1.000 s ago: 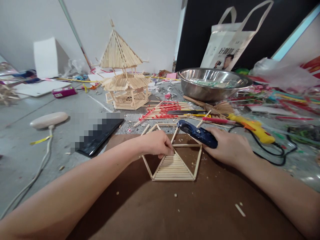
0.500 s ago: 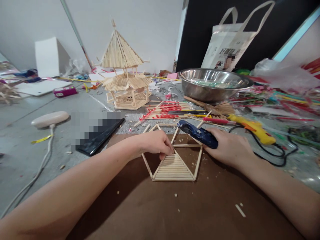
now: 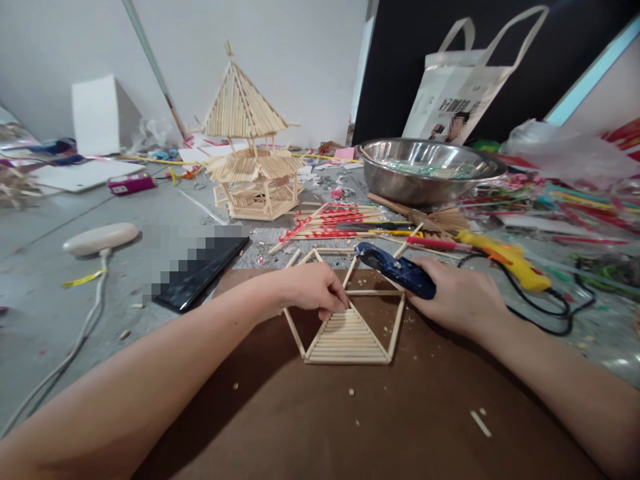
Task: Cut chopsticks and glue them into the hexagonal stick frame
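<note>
A six-sided frame of thin wooden sticks (image 3: 397, 327) lies on a brown board (image 3: 300, 420). Its near triangular section is filled with parallel stick slats (image 3: 350, 343). At the upper tip of those slats, near the frame's centre, my left hand (image 3: 320, 290) is closed in a pinch; what sits between the fingertips is hidden. My right hand (image 3: 457, 293) is wrapped round a dark blue hand tool (image 3: 397, 268), whose exact kind I cannot make out. The tool is held over the frame's right far side, pointing left.
Behind the frame stand a stick pagoda model (image 3: 257, 167) and a steel basin (image 3: 430, 173). Red-marked sticks (image 3: 330, 220) lie between. A yellow glue gun (image 3: 505, 260) with a black cord rests at right. A dark phone-like slab (image 3: 200, 277) and white corded device (image 3: 103, 238) lie left.
Almost nothing differs. Both hands keep their places, the left pinched at the slats and the right on the blue tool; the view has shifted very slightly.
</note>
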The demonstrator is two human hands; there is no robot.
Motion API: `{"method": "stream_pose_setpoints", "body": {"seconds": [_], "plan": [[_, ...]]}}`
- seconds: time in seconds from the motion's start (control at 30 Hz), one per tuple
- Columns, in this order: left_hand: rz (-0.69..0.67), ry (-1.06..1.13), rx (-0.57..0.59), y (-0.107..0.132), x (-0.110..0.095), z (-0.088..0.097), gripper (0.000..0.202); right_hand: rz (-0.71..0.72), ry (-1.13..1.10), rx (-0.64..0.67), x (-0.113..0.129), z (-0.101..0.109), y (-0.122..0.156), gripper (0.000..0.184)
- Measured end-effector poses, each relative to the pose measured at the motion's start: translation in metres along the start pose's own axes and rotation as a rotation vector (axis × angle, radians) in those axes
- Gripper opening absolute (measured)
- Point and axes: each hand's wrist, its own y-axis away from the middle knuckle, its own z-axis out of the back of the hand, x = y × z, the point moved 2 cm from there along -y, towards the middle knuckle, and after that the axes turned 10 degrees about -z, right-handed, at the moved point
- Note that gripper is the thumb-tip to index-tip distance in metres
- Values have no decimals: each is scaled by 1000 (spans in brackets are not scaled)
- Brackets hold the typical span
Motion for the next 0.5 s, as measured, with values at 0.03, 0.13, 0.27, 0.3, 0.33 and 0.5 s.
{"method": "stream_pose_setpoints", "body": {"seconds": [0.03,0.13,0.27,0.3,0.33,0.5], "plan": [[-2,-7,-2,0,1,0,23,-3,3,1,0,0,0,45],[-3,-26,-5,-1,1,-1,24,-6,0,8,0,0,0,45],[21,-31,-19,-1,0,-1,26,-4,0,12,1,-1,-1,46],[24,-30,-23,-1,0,-1,27,-4,2,15,1,-1,-1,46],[24,-30,-23,-1,0,-1,27,-6,5,19,1,-1,-1,46],[4,-35,-22,0,-2,-1,29,3,19,42,2,2,0,44]]}}
